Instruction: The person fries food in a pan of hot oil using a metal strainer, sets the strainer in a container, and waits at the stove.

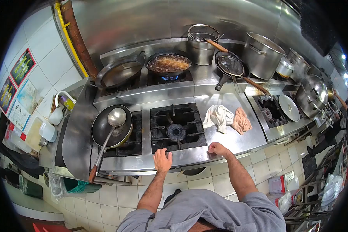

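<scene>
My left hand (162,159) is at the stove's front edge, fingers spread and nothing in it. Just beyond it is a bare burner with a black grate (176,132). My right hand (218,149) is closed at the steel counter's front edge, its inner side hidden. Behind that hand lie a crumpled white cloth (217,118) and a pinkish cloth (241,121). To the left, a black wok (98,125) sits on a burner with a big steel ladle (116,116) in it. The ladle's wooden-tipped handle sticks out over the front edge.
At the back, a pan of bubbling brown oil (168,63) stands over a blue flame, beside an empty wok (120,74). Strainers (230,64) rest near a steel pot (201,52); a stockpot (261,56) stands farther right. Another person's dark-clad leg (328,136) shows at far right.
</scene>
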`<state>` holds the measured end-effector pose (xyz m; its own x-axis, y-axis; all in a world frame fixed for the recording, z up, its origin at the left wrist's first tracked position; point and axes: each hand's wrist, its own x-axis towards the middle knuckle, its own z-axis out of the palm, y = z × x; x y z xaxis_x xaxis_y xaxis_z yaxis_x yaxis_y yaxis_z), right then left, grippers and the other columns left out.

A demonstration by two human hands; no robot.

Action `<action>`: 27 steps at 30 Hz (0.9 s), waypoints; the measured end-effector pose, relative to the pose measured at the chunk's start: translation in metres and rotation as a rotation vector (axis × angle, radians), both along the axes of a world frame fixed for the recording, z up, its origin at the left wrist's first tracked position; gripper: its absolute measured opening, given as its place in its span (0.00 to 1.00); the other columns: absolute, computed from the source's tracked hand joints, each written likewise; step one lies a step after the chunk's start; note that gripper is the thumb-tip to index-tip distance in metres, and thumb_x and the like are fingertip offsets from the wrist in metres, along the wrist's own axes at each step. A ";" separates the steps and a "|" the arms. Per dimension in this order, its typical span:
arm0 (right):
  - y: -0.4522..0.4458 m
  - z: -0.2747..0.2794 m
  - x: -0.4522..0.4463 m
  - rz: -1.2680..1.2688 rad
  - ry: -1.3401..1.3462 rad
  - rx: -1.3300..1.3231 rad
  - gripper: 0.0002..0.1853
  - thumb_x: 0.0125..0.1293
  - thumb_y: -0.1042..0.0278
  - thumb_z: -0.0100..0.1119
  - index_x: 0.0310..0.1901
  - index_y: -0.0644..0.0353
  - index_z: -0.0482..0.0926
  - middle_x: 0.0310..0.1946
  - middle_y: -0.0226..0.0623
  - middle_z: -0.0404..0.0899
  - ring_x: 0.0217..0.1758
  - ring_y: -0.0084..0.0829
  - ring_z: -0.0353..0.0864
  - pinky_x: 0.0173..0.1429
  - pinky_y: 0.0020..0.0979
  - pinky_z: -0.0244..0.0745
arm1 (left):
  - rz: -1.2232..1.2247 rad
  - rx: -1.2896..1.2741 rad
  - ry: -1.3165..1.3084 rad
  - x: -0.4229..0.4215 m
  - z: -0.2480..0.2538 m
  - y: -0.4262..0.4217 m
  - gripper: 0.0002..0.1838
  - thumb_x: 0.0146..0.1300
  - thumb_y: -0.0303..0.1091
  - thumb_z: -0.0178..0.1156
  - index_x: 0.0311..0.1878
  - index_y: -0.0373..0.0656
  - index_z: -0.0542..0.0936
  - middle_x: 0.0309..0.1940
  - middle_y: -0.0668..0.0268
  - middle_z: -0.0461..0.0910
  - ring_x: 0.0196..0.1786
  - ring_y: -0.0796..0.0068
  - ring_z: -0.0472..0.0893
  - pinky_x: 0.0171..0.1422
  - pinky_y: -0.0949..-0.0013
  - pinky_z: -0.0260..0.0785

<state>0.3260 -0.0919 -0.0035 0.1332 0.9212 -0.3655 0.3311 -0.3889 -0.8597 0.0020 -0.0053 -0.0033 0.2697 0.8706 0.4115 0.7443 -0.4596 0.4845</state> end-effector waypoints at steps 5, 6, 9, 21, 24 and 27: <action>-0.001 0.007 -0.002 -0.011 0.022 0.006 0.07 0.52 0.70 0.66 0.28 0.59 0.76 0.25 0.26 0.76 0.30 0.21 0.71 0.38 0.25 0.68 | 0.006 0.015 0.003 0.000 0.001 0.000 0.18 0.54 0.42 0.61 0.46 0.44 0.73 0.40 0.60 0.70 0.48 0.59 0.70 0.51 0.56 0.60; 0.000 0.007 -0.002 -0.017 0.024 0.007 0.07 0.52 0.70 0.66 0.28 0.59 0.76 0.25 0.26 0.76 0.30 0.21 0.71 0.38 0.25 0.68 | 0.008 -0.001 0.002 0.000 0.001 -0.001 0.18 0.54 0.41 0.61 0.46 0.44 0.73 0.41 0.60 0.70 0.48 0.59 0.70 0.51 0.57 0.60; -0.001 0.008 -0.001 -0.025 0.046 -0.014 0.06 0.53 0.70 0.65 0.29 0.59 0.76 0.25 0.27 0.76 0.31 0.20 0.72 0.38 0.25 0.68 | 0.002 -0.011 0.001 0.001 0.001 -0.001 0.18 0.55 0.41 0.61 0.46 0.43 0.73 0.41 0.59 0.70 0.49 0.58 0.69 0.52 0.56 0.60; -0.001 0.009 -0.002 0.015 -0.016 0.005 0.06 0.54 0.68 0.63 0.29 0.58 0.76 0.25 0.27 0.76 0.31 0.21 0.72 0.39 0.26 0.69 | 0.011 0.004 0.020 0.002 0.007 -0.003 0.18 0.55 0.42 0.61 0.46 0.43 0.73 0.41 0.59 0.70 0.48 0.57 0.70 0.52 0.56 0.60; -0.002 0.007 0.000 0.018 -0.025 -0.010 0.07 0.55 0.67 0.63 0.30 0.58 0.76 0.26 0.26 0.76 0.32 0.21 0.71 0.39 0.25 0.68 | 0.011 -0.001 0.021 0.001 0.006 -0.002 0.18 0.55 0.42 0.60 0.46 0.43 0.73 0.41 0.59 0.70 0.49 0.58 0.70 0.51 0.56 0.60; -0.002 0.010 -0.001 0.016 -0.020 -0.038 0.07 0.56 0.65 0.63 0.31 0.58 0.76 0.26 0.25 0.75 0.33 0.20 0.71 0.40 0.24 0.67 | 0.010 -0.004 0.025 0.001 0.005 -0.002 0.18 0.55 0.42 0.60 0.46 0.43 0.73 0.41 0.59 0.70 0.49 0.58 0.69 0.52 0.56 0.60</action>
